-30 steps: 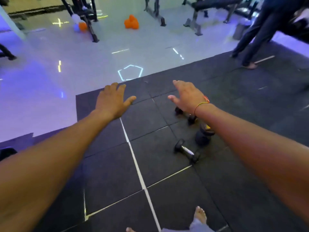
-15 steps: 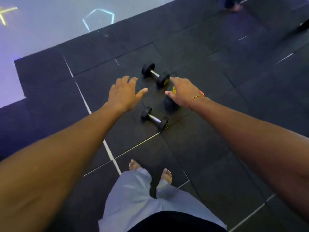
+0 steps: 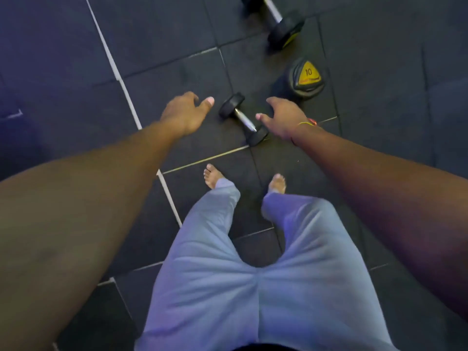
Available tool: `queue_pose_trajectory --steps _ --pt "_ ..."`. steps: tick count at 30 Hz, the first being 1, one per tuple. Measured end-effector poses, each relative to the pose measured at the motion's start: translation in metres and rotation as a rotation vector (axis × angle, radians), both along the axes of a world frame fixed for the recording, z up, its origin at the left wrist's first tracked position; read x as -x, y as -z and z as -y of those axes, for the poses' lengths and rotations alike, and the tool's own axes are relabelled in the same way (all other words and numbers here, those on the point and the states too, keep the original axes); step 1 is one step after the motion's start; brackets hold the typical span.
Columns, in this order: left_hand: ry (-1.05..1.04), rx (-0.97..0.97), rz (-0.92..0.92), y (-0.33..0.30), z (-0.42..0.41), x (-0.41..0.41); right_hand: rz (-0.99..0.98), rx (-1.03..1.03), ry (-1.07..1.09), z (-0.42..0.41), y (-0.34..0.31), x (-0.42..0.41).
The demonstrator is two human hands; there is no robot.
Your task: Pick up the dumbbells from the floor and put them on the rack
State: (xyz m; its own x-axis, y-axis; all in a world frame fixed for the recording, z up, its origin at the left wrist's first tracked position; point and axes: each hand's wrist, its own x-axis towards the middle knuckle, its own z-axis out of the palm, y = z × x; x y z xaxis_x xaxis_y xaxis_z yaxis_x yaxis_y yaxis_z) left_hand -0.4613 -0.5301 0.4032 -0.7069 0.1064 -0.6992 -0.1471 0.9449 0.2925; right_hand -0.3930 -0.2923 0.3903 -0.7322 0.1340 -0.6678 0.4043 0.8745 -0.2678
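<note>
Black rubber floor (image 3: 76,59): small dumbbell (image 3: 243,119) btwn empty spread-fingered left hand (image 3: 186,112) & right hand (image 3: 283,117), upright 10 dumbbell (image 3: 306,77) beyond.

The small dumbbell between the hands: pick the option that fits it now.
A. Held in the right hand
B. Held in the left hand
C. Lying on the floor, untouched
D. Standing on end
C: the small dumbbell lies flat on the floor, with the open left hand and right hand on either side, neither gripping it.
</note>
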Motion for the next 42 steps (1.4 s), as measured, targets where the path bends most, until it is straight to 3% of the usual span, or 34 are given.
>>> queue_pose_trajectory --steps 6,14,16,20,26,30,33,38,42 --pt "-0.12 -0.013 0.136 0.105 -0.045 -0.001 0.13 0.067 -0.082 -0.025 0.109 0.024" --pt "-0.295 -0.033 0.303 0.3 -0.115 -0.026 0.252 0.078 -0.171 -0.053 0.281 0.038" --pt "-0.425 -0.053 0.347 0.342 -0.127 -0.032 0.278 0.076 -0.191 -0.053 0.322 0.033" --pt "-0.935 -0.202 0.499 0.411 -0.137 -0.034 0.293 0.008 -0.238 -0.041 0.392 0.028" --pt "-1.168 -0.44 0.548 0.481 -0.158 -0.006 0.333 -0.067 -0.237 -0.023 0.464 0.042" --pt "-1.426 -0.615 0.658 0.496 -0.165 0.007 0.363 0.021 -0.14 -0.017 0.484 0.05" --pt "-1.468 -0.634 0.664 0.486 -0.164 0.004 0.354 0.029 -0.151 -0.018 0.475 0.051" --pt "-1.559 -0.711 0.479 0.432 -0.148 -0.006 0.259 0.126 -0.161 -0.005 0.427 0.05" --pt "-1.596 -0.827 0.294 0.348 -0.131 -0.006 0.154 0.185 -0.248 0.011 0.341 0.066"
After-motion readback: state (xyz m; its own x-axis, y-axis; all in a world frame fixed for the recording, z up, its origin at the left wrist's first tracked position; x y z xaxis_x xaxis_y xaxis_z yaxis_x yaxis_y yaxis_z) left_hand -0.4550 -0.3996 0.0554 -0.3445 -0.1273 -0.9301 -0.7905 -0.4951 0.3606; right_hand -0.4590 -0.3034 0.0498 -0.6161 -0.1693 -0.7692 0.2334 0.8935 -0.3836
